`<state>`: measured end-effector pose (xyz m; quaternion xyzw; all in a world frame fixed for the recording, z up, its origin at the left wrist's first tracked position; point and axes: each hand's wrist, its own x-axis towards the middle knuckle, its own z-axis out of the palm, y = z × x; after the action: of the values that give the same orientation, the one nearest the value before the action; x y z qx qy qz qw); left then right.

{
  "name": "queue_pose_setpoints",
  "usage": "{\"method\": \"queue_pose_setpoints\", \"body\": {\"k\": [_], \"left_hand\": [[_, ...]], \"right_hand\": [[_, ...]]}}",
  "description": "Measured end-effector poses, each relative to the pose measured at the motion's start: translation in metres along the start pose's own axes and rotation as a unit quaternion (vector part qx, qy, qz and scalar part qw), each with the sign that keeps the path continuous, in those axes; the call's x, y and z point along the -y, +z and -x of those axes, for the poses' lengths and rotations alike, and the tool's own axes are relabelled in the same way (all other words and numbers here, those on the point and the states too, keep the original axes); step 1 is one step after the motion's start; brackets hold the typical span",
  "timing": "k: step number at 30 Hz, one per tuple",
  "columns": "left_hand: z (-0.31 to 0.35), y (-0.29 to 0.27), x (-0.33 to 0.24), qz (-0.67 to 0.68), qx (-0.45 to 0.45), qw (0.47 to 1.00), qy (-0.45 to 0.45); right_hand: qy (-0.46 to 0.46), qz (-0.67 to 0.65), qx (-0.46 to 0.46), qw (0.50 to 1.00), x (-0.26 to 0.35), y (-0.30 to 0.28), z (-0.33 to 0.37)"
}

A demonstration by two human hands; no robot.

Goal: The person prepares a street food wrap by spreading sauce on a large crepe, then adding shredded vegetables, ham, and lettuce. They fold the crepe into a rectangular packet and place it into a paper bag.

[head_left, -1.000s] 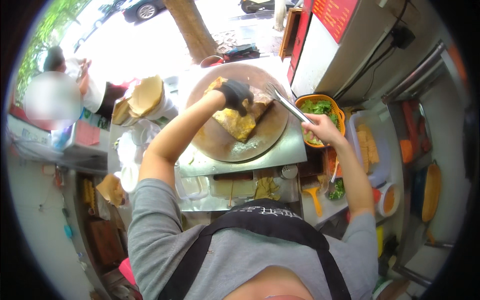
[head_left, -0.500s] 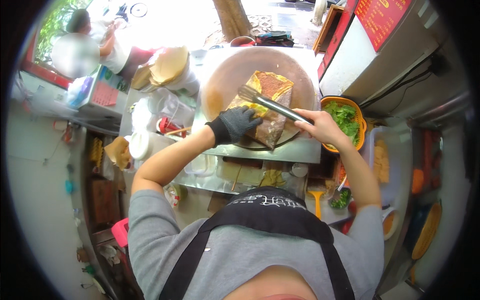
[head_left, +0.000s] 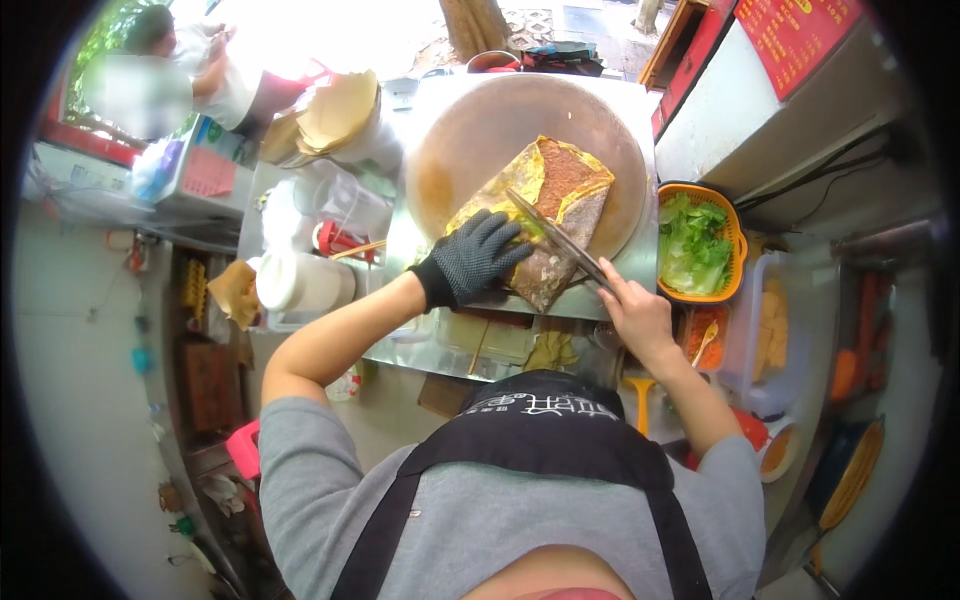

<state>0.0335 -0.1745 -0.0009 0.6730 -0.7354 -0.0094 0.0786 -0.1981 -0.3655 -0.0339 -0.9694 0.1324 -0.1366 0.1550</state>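
Note:
A large filled crepe, browned and yellow with its sides folded in, lies on the round griddle. My left hand, in a dark grey dotted glove, rests with spread fingers on the crepe's near left part. In my right hand is a pair of metal tongs, gripped at the near end. The tongs slant up and left across the crepe, turned edge-on, with their tips at its middle beside my left fingers. The crepe's near corner points toward me at the griddle's front edge.
Right of the griddle stands an orange basket of lettuce, with shredded orange food nearer me. Left are brown paper sheets and a white tub. A yellow-handled tool lies below. Another person is at far left.
The tongs have turned from their broad side to edge-on, and their tips now lie farther right against the crepe. My left hand's fingers have spread wider on it.

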Motion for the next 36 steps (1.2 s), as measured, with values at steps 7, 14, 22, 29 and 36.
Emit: {"method": "queue_pose_setpoints", "body": {"k": [7,14,22,29,36], "left_hand": [[0.042,0.040,0.003,-0.108,-0.046,0.993,-0.006],[0.033,0.019,0.001,-0.090,-0.048,0.993,0.056],[-0.016,0.000,0.027,0.063,0.165,0.984,-0.007],[-0.089,-0.042,0.060,0.142,0.445,0.884,-0.010],[-0.088,-0.037,0.080,0.139,0.300,0.942,-0.059]], "right_hand": [[-0.048,-0.016,0.000,0.999,0.021,0.031,0.021],[-0.005,-0.187,0.060,0.981,0.028,0.023,0.013],[0.254,-0.435,0.121,0.855,0.026,-0.032,0.022],[0.319,-0.579,0.126,0.740,0.013,-0.060,0.073],[0.355,-0.562,0.118,0.738,0.034,-0.047,0.067]]}}
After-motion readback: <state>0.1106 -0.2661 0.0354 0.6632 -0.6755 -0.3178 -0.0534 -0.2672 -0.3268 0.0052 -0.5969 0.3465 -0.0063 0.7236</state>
